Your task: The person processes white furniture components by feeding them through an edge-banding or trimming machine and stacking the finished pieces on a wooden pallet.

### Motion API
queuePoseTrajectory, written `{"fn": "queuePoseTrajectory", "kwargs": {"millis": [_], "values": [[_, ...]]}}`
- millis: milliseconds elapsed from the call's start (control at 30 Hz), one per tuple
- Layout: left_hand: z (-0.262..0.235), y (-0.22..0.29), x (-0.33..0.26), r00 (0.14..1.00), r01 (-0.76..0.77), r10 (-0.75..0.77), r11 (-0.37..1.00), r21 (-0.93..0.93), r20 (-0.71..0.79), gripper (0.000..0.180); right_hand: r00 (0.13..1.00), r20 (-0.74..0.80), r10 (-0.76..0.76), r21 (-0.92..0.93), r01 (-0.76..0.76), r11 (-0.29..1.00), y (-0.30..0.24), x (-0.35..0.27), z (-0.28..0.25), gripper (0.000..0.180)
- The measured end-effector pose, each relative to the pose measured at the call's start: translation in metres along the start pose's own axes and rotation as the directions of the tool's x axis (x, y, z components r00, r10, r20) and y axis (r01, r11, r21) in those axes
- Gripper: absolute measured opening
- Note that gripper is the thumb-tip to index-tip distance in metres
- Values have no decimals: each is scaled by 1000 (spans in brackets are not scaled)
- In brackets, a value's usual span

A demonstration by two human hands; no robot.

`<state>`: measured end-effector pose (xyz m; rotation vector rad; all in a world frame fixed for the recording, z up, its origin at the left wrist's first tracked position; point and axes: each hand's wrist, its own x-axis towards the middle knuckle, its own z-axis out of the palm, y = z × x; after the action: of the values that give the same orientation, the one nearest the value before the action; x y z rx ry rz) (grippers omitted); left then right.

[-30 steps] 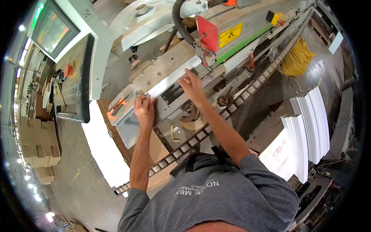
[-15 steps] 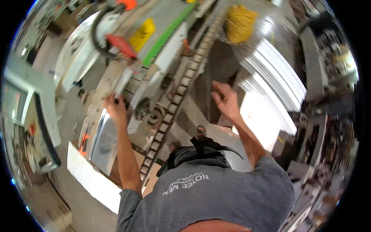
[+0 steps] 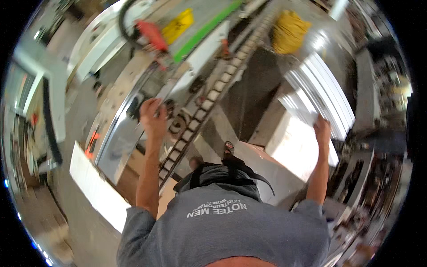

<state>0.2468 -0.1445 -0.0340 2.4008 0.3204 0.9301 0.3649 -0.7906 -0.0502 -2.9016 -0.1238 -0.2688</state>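
My left hand (image 3: 153, 119) is raised over the machine bench, its fingers curled together near a pale narrow strip (image 3: 166, 91). What they hold, if anything, is hidden. On the other side, my right hand (image 3: 323, 130) has its fingers closed at the edge of a stack of long white profiles (image 3: 328, 98). A whitish, blurred piece shows by its fingertips, and I cannot make out whether it is gripped. Beside that hand lies a bright white panel (image 3: 296, 149). Between my hands a slatted conveyor track (image 3: 207, 105) runs diagonally.
A shiny metal sheet (image 3: 116, 151) and an orange-handled tool (image 3: 91, 144) lie left of my left arm. Farther off are a red part (image 3: 152, 35), a yellow plate (image 3: 178, 26), a green strip (image 3: 207, 32) and a yellow sack (image 3: 289, 33). Cluttered shelving (image 3: 356, 178) stands at right.
My right hand has moved right, from beside the dark floor area to the white profiles. My left hand has shifted slightly up and right in view. The whole view has turned a little.
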Motion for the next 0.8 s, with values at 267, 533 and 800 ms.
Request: {"fn": "queuePoseTrajectory", "kwargs": {"millis": [267,533,800], "values": [[-41,66,-3,985,-108,120,989,-99,125,35,982,49,-182,127,175,976,-114,-4,-40,61],[-110,77,-17,804,-397,390,914,-82,450,54,449,-1,-894,556,743,373,-399,-33,-19,64],[-231,-29,-83,971,-124,73,968,219,227,43,354,-289,-889,662,745,82,-562,-84,10,47]]}}
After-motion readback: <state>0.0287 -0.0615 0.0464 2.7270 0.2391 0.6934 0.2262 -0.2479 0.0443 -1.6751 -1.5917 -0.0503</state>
